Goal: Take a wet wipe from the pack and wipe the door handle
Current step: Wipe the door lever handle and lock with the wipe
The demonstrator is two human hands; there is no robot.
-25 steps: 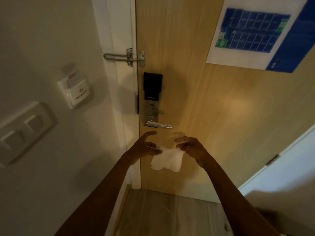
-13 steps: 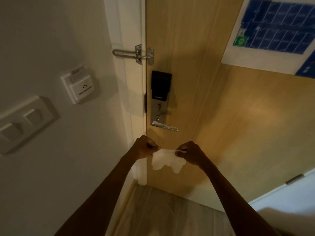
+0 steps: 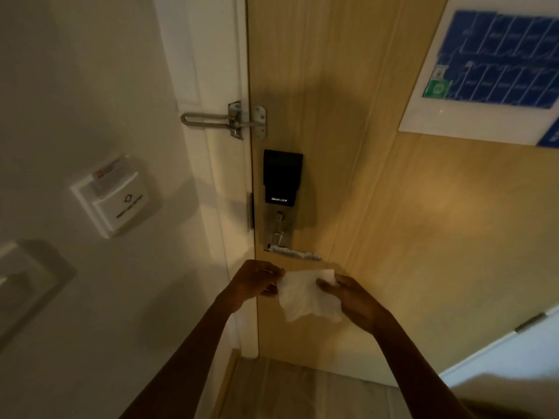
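In the head view, both bare hands held a thin white crumpled wet wipe (image 3: 308, 294) just below the silver metal lever door handle (image 3: 295, 253) on the pale wooden door (image 3: 378, 207). The left hand (image 3: 257, 282) pinched the wipe's upper left corner, its fingers (image 3: 267, 272) drawn narrow around the edge. The right hand (image 3: 352, 299) gripped the upper right corner, thumb pressed over the sheet. The wipe hung slack between them, its lower edge ragged and not yet touching the handle. The pack was not in sight.

Several things looked likely to go wrong. The sheet seemed only half spread, so it could bunch and wipe with a small patch rather than its full face. Held only by its corners, the damp fabric might slip from a pinch once dragged along the metal. Pressing on the lever could swing it down and work the latch. Reaching too high might brush the black rectangular smart lock panel (image 3: 282, 176) above, or the steel swing-bar door guard (image 3: 223, 120) farther up.
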